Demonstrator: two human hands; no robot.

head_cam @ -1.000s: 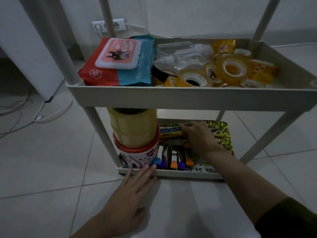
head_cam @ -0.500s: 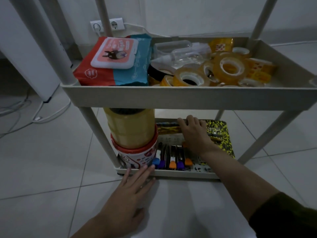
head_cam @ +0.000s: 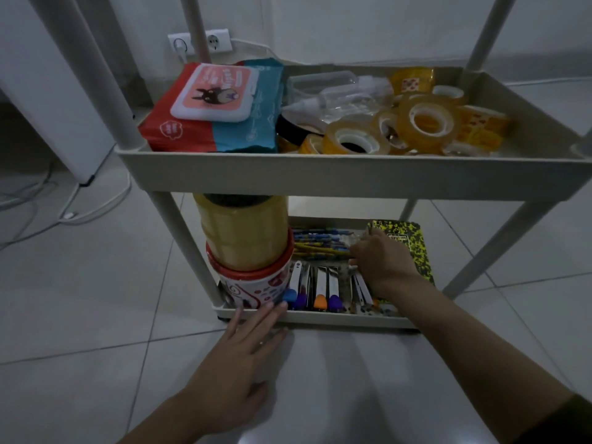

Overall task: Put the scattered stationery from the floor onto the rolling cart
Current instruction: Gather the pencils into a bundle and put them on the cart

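Observation:
The white rolling cart (head_cam: pixel 320 181) stands in front of me. Its bottom shelf (head_cam: pixel 336 318) holds a bundle of pencils (head_cam: pixel 320 243), a row of white markers with coloured caps (head_cam: pixel 315 288), a yellow-black notebook (head_cam: pixel 413 245) and a stack of big tape rolls (head_cam: pixel 243 232) on a red-white tub (head_cam: pixel 256 286). My right hand (head_cam: pixel 381 262) reaches into that shelf, fingers curled on the items beside the pencils; what it grips is hidden. My left hand (head_cam: pixel 237 363) lies flat on the floor, fingers spread, fingertips touching the shelf's front rim.
The upper shelf carries a wet-wipes pack (head_cam: pixel 211 107), clear bottles (head_cam: pixel 333 94) and several tape rolls (head_cam: pixel 416 120). Cart legs (head_cam: pixel 499 251) stand at both sides. Cables (head_cam: pixel 64 213) trail on the tiled floor at left, below a wall socket (head_cam: pixel 205 43).
My right hand slid rightward along the bottom shelf, from over the pencils toward the notebook, uncovering more of the pencils and markers. The left hand stayed flat on the floor.

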